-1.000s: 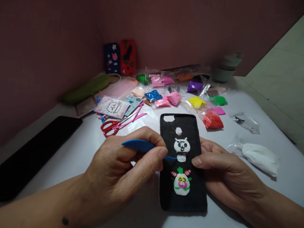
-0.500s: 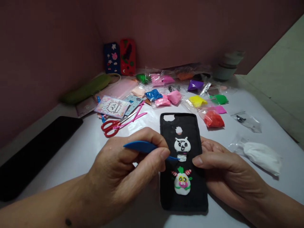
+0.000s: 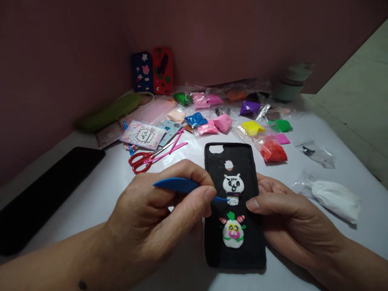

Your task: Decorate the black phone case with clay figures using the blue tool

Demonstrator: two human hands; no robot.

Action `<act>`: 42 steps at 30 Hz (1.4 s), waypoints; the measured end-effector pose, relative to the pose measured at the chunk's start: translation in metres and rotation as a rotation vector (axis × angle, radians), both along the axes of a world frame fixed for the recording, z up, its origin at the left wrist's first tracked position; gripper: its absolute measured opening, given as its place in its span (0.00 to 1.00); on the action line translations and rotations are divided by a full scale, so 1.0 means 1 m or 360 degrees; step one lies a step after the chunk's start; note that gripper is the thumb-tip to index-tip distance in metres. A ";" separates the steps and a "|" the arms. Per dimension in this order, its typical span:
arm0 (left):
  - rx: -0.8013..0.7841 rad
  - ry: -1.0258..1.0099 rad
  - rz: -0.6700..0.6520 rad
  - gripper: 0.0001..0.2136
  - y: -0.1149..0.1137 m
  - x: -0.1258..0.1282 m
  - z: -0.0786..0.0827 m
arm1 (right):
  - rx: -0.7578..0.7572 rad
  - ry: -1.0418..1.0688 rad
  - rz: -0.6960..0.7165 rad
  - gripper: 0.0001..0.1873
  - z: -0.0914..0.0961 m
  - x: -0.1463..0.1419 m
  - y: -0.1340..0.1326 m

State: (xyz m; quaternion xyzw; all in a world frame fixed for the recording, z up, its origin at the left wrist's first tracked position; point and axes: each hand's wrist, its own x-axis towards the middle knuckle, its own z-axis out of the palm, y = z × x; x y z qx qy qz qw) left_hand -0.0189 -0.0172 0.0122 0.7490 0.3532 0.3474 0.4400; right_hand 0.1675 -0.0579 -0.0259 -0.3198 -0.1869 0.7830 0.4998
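Pinched between the thumb and fingers of my left hand (image 3: 172, 206) is a blue plastic clay modelling tool (image 3: 176, 184). Its thin tip touches the left side of a small white clay body (image 3: 233, 200) on a black phone case (image 3: 221, 258). Above that body sits a white clay head (image 3: 233, 184) with ears and black face lines. Lower on the case is a white clay figure (image 3: 233, 237) with striped horns and a yellow and pink face. My right hand (image 3: 291, 218) grips the case by its right edge, thumb on top, its other fingers partly hidden beneath.
Red-handled scissors (image 3: 140, 161) lie beside pink plastic tools (image 3: 169, 152) and a cartoon card (image 3: 144, 134). Bags of coloured clay, among them red (image 3: 273, 151) and white (image 3: 335, 200), spread behind and right. A black slab (image 3: 51, 194) lies left. Two decorated cases (image 3: 163, 70) lean on the wall.
The blue tool's back end has shifted slightly left and up with my left hand, its tip staying at the white clay body. My right hand keeps its hold on the case.
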 end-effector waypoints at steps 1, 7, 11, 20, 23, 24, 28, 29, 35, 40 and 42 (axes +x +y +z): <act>-0.0002 -0.0003 -0.0008 0.09 0.000 0.000 0.000 | -0.0004 0.0001 -0.0002 0.19 0.000 0.000 0.000; 0.0002 0.0037 -0.0071 0.09 0.002 -0.001 -0.001 | -0.0037 -0.0015 -0.0019 0.19 0.002 -0.001 0.001; 0.0035 0.0039 -0.0061 0.09 0.002 -0.002 -0.002 | -0.0053 -0.0041 -0.0041 0.20 0.002 -0.001 0.002; 0.0116 0.0221 -0.0167 0.08 0.005 -0.005 0.002 | -0.0011 -0.0067 -0.0026 0.20 0.001 -0.001 0.000; 0.0144 0.0244 -0.0206 0.08 0.007 -0.007 0.002 | -0.0009 -0.0048 -0.0038 0.20 0.001 -0.001 0.000; 0.0141 0.0237 -0.0200 0.08 0.007 -0.008 0.002 | -0.0008 -0.0045 -0.0037 0.20 0.001 -0.001 0.000; 0.0130 0.0258 -0.0202 0.08 0.006 -0.008 0.002 | -0.0010 -0.0053 -0.0046 0.20 0.002 -0.001 0.001; 0.0120 0.0256 -0.0196 0.08 0.006 -0.007 0.001 | -0.0003 -0.0060 -0.0049 0.20 0.002 -0.001 0.001; 0.0057 0.0170 -0.0103 0.08 0.003 -0.004 0.000 | 0.0019 -0.0100 -0.0046 0.21 0.002 -0.001 0.001; 0.0022 0.0149 -0.0057 0.09 0.001 -0.003 0.002 | 0.0036 -0.0116 -0.0034 0.21 0.002 -0.001 0.001; 0.0052 0.0131 -0.0057 0.09 0.001 -0.003 0.001 | 0.0032 -0.0102 -0.0034 0.20 0.002 -0.001 0.001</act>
